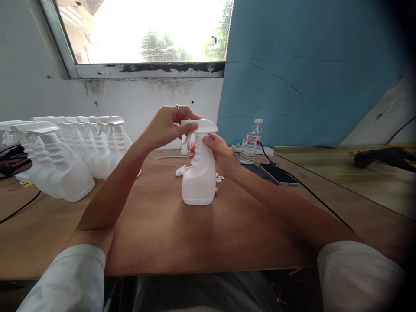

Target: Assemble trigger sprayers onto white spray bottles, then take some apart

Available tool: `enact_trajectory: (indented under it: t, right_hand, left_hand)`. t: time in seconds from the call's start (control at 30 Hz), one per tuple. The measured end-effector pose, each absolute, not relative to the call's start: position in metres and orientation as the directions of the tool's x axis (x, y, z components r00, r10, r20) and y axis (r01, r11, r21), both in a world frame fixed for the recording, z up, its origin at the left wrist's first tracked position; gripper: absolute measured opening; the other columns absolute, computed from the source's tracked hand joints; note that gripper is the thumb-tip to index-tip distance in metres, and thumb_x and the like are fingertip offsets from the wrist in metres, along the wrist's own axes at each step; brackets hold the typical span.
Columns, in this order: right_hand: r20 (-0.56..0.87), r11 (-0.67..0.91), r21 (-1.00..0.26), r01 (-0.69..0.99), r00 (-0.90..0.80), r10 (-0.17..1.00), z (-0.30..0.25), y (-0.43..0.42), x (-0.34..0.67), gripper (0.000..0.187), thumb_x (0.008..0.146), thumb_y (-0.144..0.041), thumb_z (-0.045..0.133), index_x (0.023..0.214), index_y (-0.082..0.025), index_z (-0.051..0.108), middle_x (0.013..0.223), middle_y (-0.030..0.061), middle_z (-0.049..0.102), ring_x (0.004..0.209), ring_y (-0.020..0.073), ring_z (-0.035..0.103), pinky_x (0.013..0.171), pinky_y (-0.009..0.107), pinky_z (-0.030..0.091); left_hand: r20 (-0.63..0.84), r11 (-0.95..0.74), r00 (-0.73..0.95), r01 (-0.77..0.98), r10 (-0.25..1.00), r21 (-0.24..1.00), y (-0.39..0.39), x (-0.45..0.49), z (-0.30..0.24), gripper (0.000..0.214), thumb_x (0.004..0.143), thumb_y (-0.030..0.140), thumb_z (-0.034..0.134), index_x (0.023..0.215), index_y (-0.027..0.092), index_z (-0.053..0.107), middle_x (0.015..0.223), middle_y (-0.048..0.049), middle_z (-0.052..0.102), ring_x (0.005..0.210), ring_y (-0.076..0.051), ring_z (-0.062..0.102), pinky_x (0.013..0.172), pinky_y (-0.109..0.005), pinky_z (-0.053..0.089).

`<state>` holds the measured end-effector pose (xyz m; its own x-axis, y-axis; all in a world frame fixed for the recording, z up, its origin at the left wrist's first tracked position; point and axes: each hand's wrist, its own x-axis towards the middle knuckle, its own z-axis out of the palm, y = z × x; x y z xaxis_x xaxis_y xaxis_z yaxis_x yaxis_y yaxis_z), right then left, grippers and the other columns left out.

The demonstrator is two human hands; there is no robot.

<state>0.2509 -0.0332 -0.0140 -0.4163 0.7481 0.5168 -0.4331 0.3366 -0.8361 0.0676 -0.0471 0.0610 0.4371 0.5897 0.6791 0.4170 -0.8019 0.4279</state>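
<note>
A white spray bottle (199, 177) stands upright on the wooden table in front of me. Its white trigger head (206, 126) sits on the neck. My left hand (173, 123), with a ring on one finger, pinches the trigger head from the left, thumb in front. Around the neck, just below the head, my right hand (222, 154) is closed, its fingers partly hidden behind the bottle. Small white parts (220, 177) lie behind the bottle, and another white piece (180, 170) shows at its left.
Several finished-looking white spray bottles (74, 169) stand in rows at the left. A clear water bottle (251, 143) and a phone (278, 174) are at the right, with a black cable (312, 190) running along the table (156, 242). A window (146, 34) is ahead.
</note>
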Motion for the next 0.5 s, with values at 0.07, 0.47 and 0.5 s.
enact_trajectory:
  t: [0.07, 0.47, 0.5]
  right_hand:
    - [0.52, 0.32, -0.836, -0.446, -0.457, 0.722, -0.0142, -0.0317, 0.2518, 0.041, 0.076, -0.048, 0.075, 0.099, -0.017, 0.059, 0.087, 0.0054, 0.064, 0.073, 0.0169, 0.065, 0.065, 0.032, 0.055]
    - [0.511, 0.356, -0.844, -0.401, -0.402, 0.76, -0.0134, -0.0263, 0.2494, 0.041, 0.073, -0.044, 0.08, 0.091, -0.018, 0.053, 0.078, 0.0011, 0.061, 0.065, 0.0146, 0.062, 0.056, 0.029, 0.051]
    - [0.502, 0.343, -0.85, -0.4, -0.418, 0.757, -0.0126, -0.0253, 0.2505, 0.041, 0.073, -0.044, 0.08, 0.092, -0.019, 0.054, 0.08, 0.001, 0.061, 0.066, 0.0144, 0.062, 0.057, 0.029, 0.052]
  left_hand:
    - [0.678, -0.802, 0.438, 0.418, 0.59, 0.428, -0.0474, 0.0673, 0.0609, 0.024, 0.084, 0.037, 0.068, 0.095, 0.016, 0.07, 0.087, -0.0066, 0.07, 0.067, -0.011, 0.059, 0.06, -0.024, 0.05]
    - [0.762, -0.797, 0.386, 0.542, 0.519, 0.268, -0.0482, 0.0738, 0.0563, 0.023, 0.086, 0.035, 0.064, 0.102, 0.019, 0.069, 0.101, -0.0076, 0.069, 0.091, -0.019, 0.062, 0.076, -0.032, 0.052]
    - [0.801, -0.793, 0.361, 0.57, 0.477, 0.216, -0.0522, 0.0761, 0.0558, 0.023, 0.086, 0.034, 0.064, 0.104, 0.02, 0.068, 0.111, -0.0086, 0.066, 0.102, -0.023, 0.061, 0.08, -0.034, 0.052]
